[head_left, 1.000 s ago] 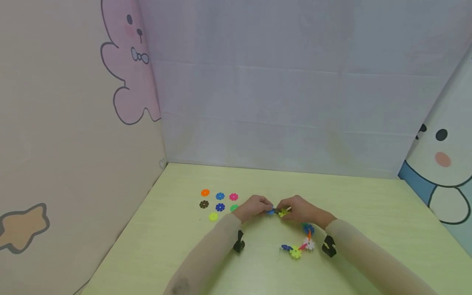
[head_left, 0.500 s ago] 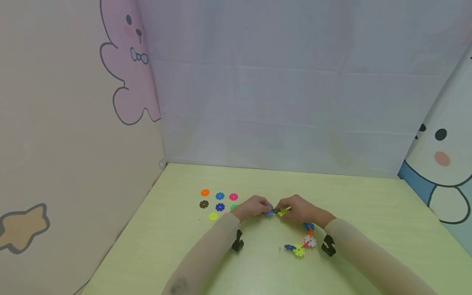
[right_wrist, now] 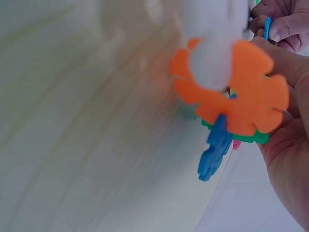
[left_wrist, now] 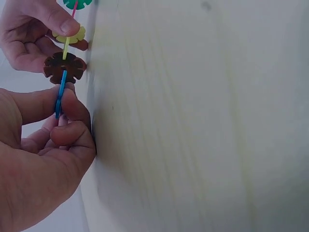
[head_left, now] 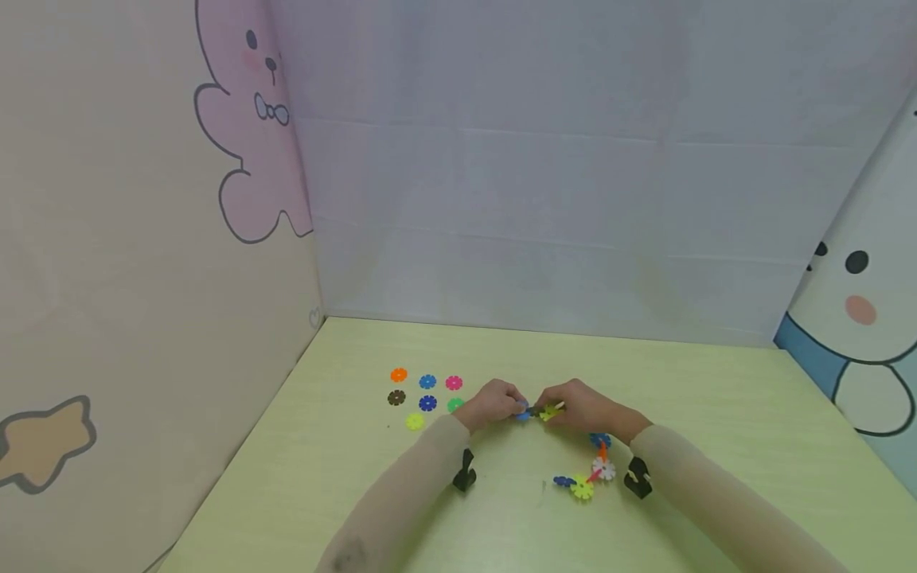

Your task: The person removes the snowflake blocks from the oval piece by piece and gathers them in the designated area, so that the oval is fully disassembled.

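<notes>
on table [head_left: 458, 525], seven loose discs [head_left: 424, 404]; left hand [head_left: 493, 403] pinching one blue disc [left_wrist: 61, 94]; right hand [head_left: 583, 406], one yellow disc [left_wrist: 79, 36]

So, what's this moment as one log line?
left hand: pinches blue disc; right hand: grips pale yellow disc; brown disc: between hands, touching blue disc; loose discs: flat on table

It's a bright blue disc [left_wrist: 59, 100], a dark brown disc [left_wrist: 57, 67], a yellow disc [left_wrist: 77, 36], a vivid orange disc [right_wrist: 258, 94]! Counter [head_left: 680, 390] in pale yellow-green, left sleeve [head_left: 403, 489] beige with a grey smudge [head_left: 349, 555], pink bear [head_left: 261, 171] outlined in dark grey.
</notes>
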{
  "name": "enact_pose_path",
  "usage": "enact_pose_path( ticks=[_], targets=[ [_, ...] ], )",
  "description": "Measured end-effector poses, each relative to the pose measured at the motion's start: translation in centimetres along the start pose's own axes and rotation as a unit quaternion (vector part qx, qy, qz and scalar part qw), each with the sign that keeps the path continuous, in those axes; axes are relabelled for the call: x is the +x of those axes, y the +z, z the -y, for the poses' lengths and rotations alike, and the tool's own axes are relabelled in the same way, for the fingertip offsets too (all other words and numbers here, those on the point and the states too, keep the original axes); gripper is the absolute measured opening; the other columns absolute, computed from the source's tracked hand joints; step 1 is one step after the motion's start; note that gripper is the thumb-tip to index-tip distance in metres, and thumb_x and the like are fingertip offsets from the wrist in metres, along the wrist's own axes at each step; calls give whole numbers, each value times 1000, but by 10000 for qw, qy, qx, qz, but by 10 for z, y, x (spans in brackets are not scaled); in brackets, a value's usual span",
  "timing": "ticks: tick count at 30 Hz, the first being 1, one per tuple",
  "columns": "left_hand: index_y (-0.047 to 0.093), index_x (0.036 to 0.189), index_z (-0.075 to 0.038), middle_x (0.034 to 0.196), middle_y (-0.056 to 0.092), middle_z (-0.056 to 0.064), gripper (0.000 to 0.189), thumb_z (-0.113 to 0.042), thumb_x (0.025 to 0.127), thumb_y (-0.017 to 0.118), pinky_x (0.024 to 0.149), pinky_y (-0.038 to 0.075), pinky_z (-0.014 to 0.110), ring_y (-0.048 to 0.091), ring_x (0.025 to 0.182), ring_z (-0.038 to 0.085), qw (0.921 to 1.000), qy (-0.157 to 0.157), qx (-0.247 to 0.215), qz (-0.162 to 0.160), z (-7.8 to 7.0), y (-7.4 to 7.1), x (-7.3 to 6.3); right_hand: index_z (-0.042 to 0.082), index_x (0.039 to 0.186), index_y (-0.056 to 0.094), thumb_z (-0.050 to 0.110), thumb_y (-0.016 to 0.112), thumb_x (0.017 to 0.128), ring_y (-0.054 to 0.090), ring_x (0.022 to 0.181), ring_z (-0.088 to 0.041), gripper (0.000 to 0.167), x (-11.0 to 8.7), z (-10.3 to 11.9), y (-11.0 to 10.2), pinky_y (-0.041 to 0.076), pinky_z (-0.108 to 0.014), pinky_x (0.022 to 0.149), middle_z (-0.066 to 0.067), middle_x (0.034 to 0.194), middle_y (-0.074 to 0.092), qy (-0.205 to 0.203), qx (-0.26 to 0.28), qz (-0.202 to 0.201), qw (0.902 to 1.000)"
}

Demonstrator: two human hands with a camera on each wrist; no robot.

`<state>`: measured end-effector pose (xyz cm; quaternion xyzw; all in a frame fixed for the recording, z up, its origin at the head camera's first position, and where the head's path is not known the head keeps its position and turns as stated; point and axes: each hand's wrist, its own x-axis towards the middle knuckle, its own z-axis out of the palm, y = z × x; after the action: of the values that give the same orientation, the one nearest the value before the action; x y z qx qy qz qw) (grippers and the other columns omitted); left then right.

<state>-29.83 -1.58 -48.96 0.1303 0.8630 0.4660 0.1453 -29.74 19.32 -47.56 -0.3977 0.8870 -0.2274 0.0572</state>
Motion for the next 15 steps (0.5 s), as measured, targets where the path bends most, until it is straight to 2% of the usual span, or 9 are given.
enact_pose_path(
  ticks=[4,7,11,15],
  targets=[
    [70,90,-4,82,62,0,10,-9,83,65,61,42,24,51,71,13,9997,-98,127,-190,-1,0,-3,12,103,70,10,72,84,63,95,-17,20,0,1,-1,50,-39,82,4,101,68,-77,-87,-24,9999],
    [70,92,-5,83,63,-1,11,-12,84,66,62,44,25,53,72,13,9993,-54,249,-289,2,-4,-5,12,103,70,9,72,83,63,95,-16,20,0,1,-1,50,-38,82,4,100,68,-76,-123,-37,9999],
    [69,95,-7,84,62,-1,14,-19,89,65,65,45,26,54,75,13,9991,-6,310,-304,6,-17,-6,11,104,69,8,72,83,62,95,-16,22,0,2,0,50,-38,82,3,101,68,-97,-146,-42,9998],
    [65,97,-7,82,64,2,17,-23,90,65,67,46,28,58,74,16,9991,-103,114,-393,7,-35,-11,11,105,69,9,71,83,61,94,-15,22,0,4,0,50,-39,82,3,102,67,31,-139,-44,9999]
  ],
)
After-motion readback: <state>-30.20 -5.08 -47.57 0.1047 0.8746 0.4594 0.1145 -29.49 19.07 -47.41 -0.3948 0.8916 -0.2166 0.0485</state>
